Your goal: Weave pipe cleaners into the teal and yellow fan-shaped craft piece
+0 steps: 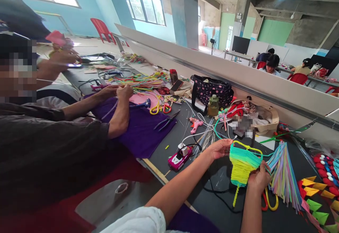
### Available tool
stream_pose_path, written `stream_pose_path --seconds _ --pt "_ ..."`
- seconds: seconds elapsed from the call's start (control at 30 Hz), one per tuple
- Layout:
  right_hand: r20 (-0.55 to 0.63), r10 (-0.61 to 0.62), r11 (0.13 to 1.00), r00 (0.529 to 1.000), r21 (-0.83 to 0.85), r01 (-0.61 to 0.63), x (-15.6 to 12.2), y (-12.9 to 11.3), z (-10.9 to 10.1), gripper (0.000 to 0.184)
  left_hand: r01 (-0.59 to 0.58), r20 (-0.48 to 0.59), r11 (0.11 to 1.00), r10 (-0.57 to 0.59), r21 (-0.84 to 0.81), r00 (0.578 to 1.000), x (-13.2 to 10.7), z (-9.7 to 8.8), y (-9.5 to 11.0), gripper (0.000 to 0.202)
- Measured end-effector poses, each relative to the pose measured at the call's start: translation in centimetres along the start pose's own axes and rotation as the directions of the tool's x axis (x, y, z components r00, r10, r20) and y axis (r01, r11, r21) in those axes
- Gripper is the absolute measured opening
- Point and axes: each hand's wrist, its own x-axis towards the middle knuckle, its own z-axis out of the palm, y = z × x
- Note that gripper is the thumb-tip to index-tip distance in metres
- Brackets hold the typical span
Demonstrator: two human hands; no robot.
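Note:
A yellow and teal wound piece (243,166), fuzzy like chenille stems, hangs between my two hands above the dark table. It has a yellow loop along its top edge and a twisted yellow tail below. My left hand (222,149) pinches its upper left corner. Around its right side, my right hand (259,177) is closed, with a thin teal end showing by the fingers. A teal strand runs rightward from the piece. Scissors with red and yellow handles (272,200) lie partly hidden by my right wrist. A bundle of pastel chenille stems (284,174) lies to the right.
A pink glue gun (196,124), a purple power strip (180,159) and cables lie left of my hands. Behind stand a bottle (213,105) and a dotted bag (212,88). A co-worker's hands (120,92) work over purple cloth (143,137) with pliers (167,120).

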Motion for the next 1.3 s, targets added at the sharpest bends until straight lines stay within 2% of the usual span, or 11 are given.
stream_pose_path --seconds 0.1,0.2,0.3,0.37,0.43,0.53,0.67,0.9,1.03,1.17,1.3 --pt "-0.028 -0.044 0.999 0.999 -0.017 0.044 -0.3 -0.2 0.2 0.032 -0.118 -0.087 0.993 0.12 0.028 0.989 0.1 0.3 -0.5 0.037" --pt "-0.073 -0.125 0.991 0.99 -0.055 0.121 -0.8 -0.6 0.6 0.031 -0.335 -0.194 0.92 0.374 0.204 0.907 0.1 0.7 -1.2 0.037" --pt "-0.101 -0.207 0.976 0.973 -0.09 0.199 -1.4 -1.1 0.8 0.033 -0.439 -0.181 0.727 0.602 0.529 0.778 -0.2 1.1 -1.9 0.03" --pt "-0.098 -0.261 0.962 0.96 -0.113 0.25 -1.8 -1.5 0.9 0.034 -0.43 -0.126 0.591 0.674 0.682 0.728 -0.5 1.4 -2.2 0.019" --pt "-0.099 -0.288 0.953 0.952 -0.123 0.276 -2.1 -1.8 1.2 0.034 -0.398 -0.089 0.492 0.708 0.774 0.701 -0.7 1.6 -2.2 0.013" --pt "-0.112 -0.296 0.953 0.948 -0.104 0.285 -2.9 -2.4 1.7 0.032 -0.326 -0.104 0.438 0.714 0.838 0.693 -0.8 1.7 -1.8 0.013" --pt "-0.098 -0.349 0.934 0.932 -0.122 0.337 -4.0 -3.1 2.5 0.026 -0.287 -0.142 0.456 0.702 0.843 0.698 -0.6 1.7 -1.2 0.012" --pt "-0.072 -0.383 0.916 0.921 -0.153 0.37 -4.9 -4.0 2.9 0.023 -0.222 -0.132 0.433 0.65 0.874 0.749 -0.4 1.6 -0.8 0.014" --pt "-0.076 -0.378 0.914 0.923 -0.188 0.359 -5.0 -4.1 2.9 0.026 -0.228 -0.149 0.501 0.604 0.835 0.783 -0.3 1.5 -0.7 0.013" --pt "-0.098 -0.335 0.937 0.937 -0.134 0.321 -4.8 -3.9 3.0 0.027 -0.245 -0.154 0.574 0.557 0.781 0.816 0.1 1.1 -0.3 0.01" --pt "-0.119 -0.298 0.952 0.947 -0.108 0.286 -3.9 -3.3 2.4 0.028 -0.262 -0.147 0.699 0.467 0.666 0.872 0.4 0.9 0.3 0.007"
